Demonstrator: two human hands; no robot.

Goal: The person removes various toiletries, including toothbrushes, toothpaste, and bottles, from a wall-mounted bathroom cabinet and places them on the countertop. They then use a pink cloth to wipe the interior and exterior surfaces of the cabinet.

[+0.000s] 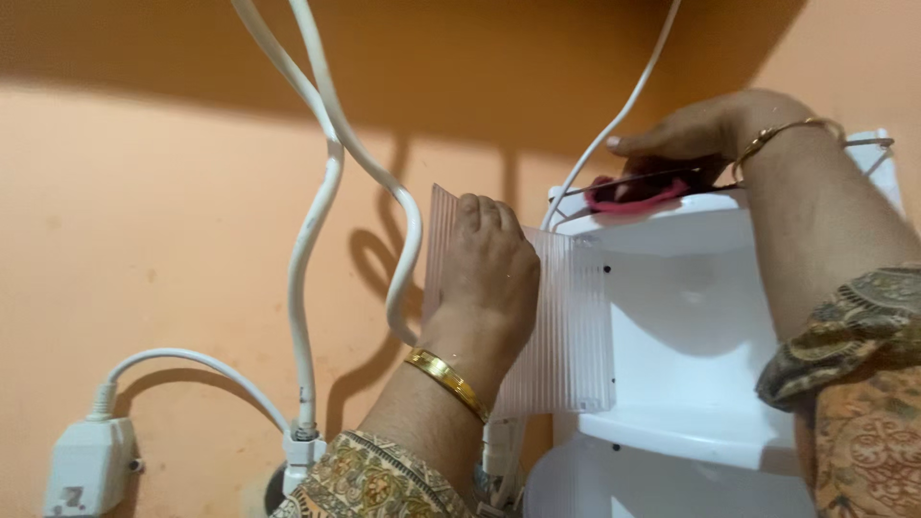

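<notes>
- Left hand (491,264): flat against ribbed clear panel (566,326) on white corner shelf (691,317), not grasping.
- Right hand (691,139): grip clenched on pink cloth (628,195) atop shelf; wiping under way.
- White cables (317,192) along wall.

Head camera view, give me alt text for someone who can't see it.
A person's left hand presses a ribbed clear panel against a white corner shelf, while the right hand rubs a pink cloth along its top. White cables hang down an orange wall.
</notes>
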